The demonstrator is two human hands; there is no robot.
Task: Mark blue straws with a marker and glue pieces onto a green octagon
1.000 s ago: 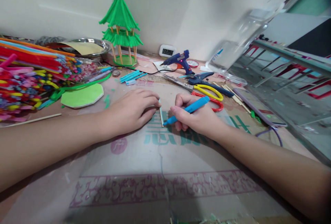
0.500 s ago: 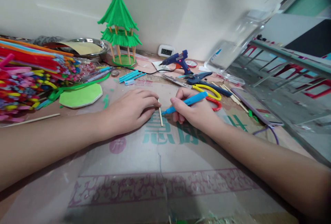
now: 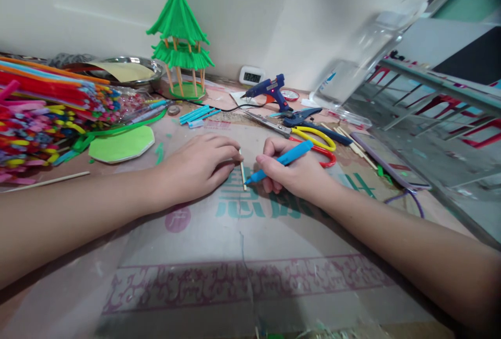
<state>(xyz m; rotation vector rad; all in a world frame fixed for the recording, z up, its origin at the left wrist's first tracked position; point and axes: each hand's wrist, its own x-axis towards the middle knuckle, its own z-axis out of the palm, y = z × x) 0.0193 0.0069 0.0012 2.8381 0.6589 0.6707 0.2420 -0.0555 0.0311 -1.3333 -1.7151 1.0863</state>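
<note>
A short, pale wooden stick (image 3: 242, 169) lies on the printed sheet in front of me. My left hand (image 3: 207, 164) holds its far end with the fingertips, palm down on the surface. In my right hand (image 3: 287, 167) is a blue marker (image 3: 290, 156), gripped like a pen. Its tip touches or nearly touches the stick close to the near end. Just beyond my right hand lie scissors (image 3: 315, 138) with yellow and red handles.
A green-roofed pagoda model (image 3: 180, 41) stands at the back beside blue sticks (image 3: 198, 113). Farther right are a glue gun (image 3: 270, 91), a digital clock (image 3: 251, 75), blue-handled pliers (image 3: 303, 118) and a phone (image 3: 385, 159). Colourful pipe cleaners (image 3: 43, 120) and a green octagonal piece (image 3: 122, 144) occupy the left.
The marker's tip has slid along the stick towards me, from about its middle to near its close end. My left hand and the stick stay in place.
</note>
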